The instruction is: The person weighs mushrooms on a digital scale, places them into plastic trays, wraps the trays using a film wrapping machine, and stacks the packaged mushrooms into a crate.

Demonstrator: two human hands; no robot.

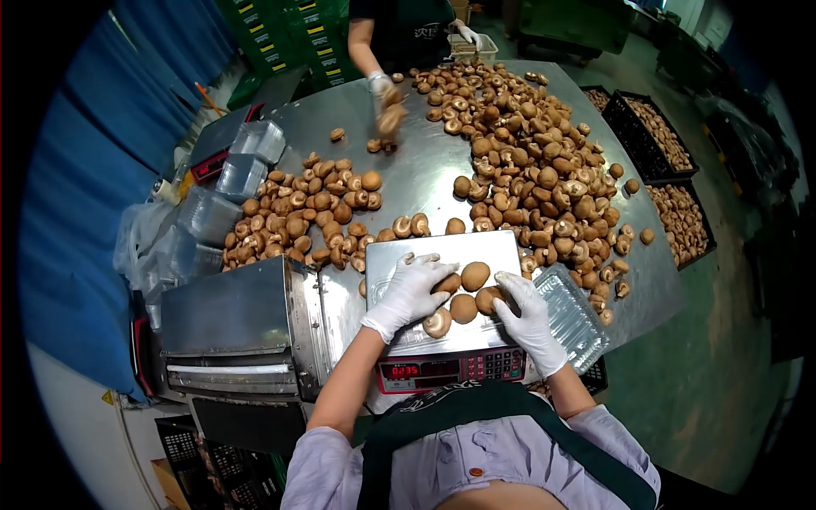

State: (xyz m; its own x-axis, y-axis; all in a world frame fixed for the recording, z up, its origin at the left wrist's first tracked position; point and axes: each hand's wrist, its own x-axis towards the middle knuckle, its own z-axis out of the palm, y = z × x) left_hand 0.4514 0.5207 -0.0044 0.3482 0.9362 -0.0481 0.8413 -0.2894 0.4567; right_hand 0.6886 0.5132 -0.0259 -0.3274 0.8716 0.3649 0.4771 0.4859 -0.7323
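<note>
Metal counter (425,183); large mushroom heap (544,183) on its right part, smaller heap (306,204) on the left. Co-worker across, gloved hand (382,89) near a few mushrooms, blurred. Metal machine (229,310) left of the scale (399,255), which has red digits lit. Clear tray (565,319) just beside the scale, on the right. Both own hands gloved, over the scale plate. Left hand (412,291): grip curved around a brown mushroom (449,284), touching; can't tell if pinching. Right hand (527,319): grip curved at another mushroom (488,300), touching; pinch also unclear. Three more mushrooms (463,308) on the plate between the hands.
</note>
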